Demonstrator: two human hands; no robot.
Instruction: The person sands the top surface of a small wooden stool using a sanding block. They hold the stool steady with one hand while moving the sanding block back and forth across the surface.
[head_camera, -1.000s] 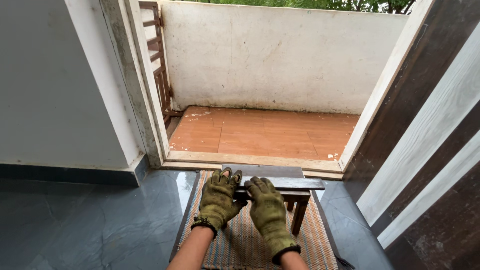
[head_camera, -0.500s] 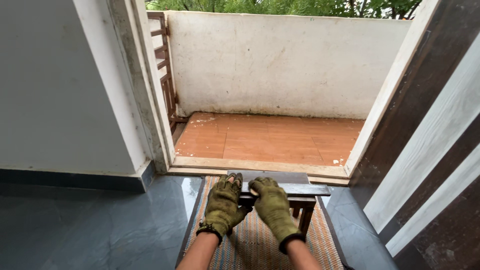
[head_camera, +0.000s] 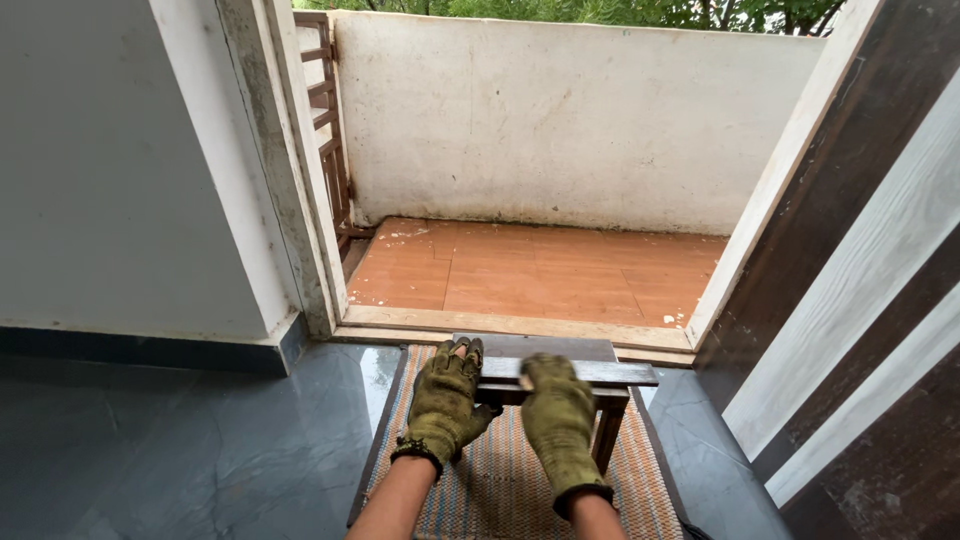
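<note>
left hand (head_camera: 445, 400) flat, fingers spread | right hand (head_camera: 558, 420) curled (blurred)

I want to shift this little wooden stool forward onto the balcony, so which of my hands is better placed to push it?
Probably the left hand: it lies flat on the wooden stool, fingers spread over its top. The right hand is blurred, so its contact is unclear.

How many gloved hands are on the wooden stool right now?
2. The left olive-green gloved hand rests on the left end of the dark wooden stool; the right olive-green gloved hand lies beside it, near the middle.
</note>
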